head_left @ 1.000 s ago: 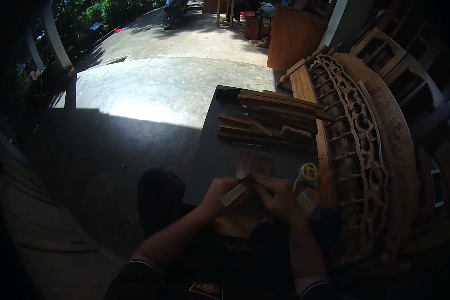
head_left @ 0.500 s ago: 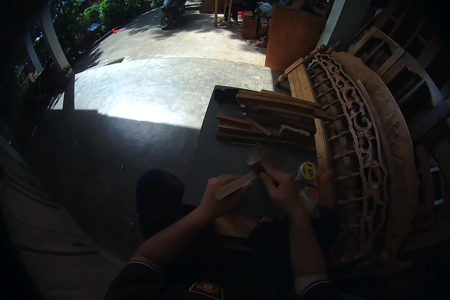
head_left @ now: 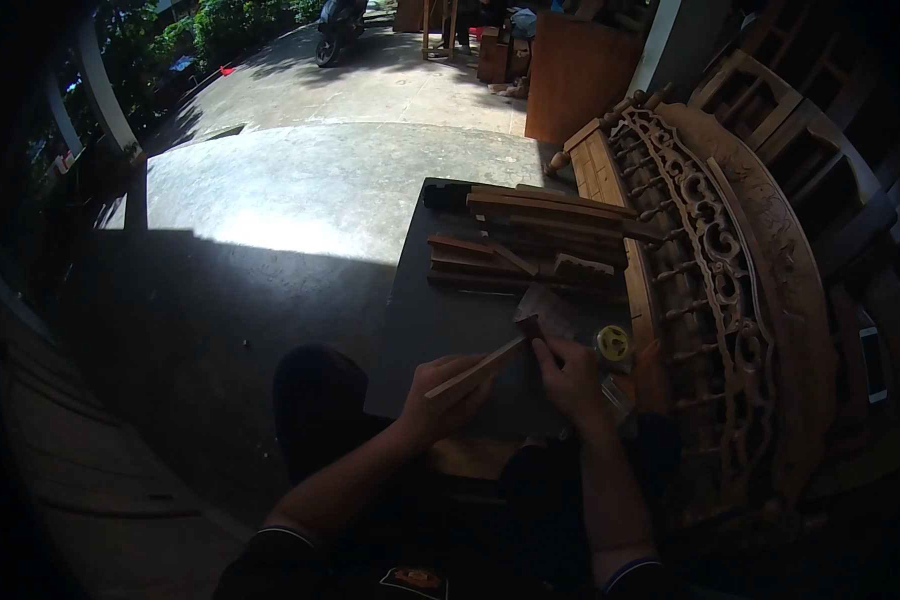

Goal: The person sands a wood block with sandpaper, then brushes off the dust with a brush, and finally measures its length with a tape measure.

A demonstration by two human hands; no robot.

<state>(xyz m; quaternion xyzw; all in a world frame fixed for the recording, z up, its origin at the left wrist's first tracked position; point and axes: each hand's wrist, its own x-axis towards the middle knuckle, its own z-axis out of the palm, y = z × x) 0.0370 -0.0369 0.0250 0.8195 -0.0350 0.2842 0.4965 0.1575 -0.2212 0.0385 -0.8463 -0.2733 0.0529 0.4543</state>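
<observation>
While the left hand (head_left: 448,392) grips the thin pale wooden strip (head_left: 478,367) near its lower end, fingers curled shut around it, the head view puts the right hand (head_left: 573,378) at the strip's upper end, fingertips pinched on a small folded sheet of brownish sandpaper (head_left: 540,318). My read for doing it well: keep the strip pinned firm, support it close to the rubbed end so it doesn't flex, and stroke along the grain with light, even pressure. Strip looks flat, narrow and straight, tilted up to the right, held just above the near edge of the dark grey work table (head_left: 425,300); surface finish too dim to judge. Same view, further back on the table: a stack of reddish-brown wooden mouldings (head_left: 530,240). A yellow tape roll (head_left: 614,343) lies just right of the right hand, and a carved openwork wooden panel (head_left: 715,260) stands along the table's right side.
</observation>
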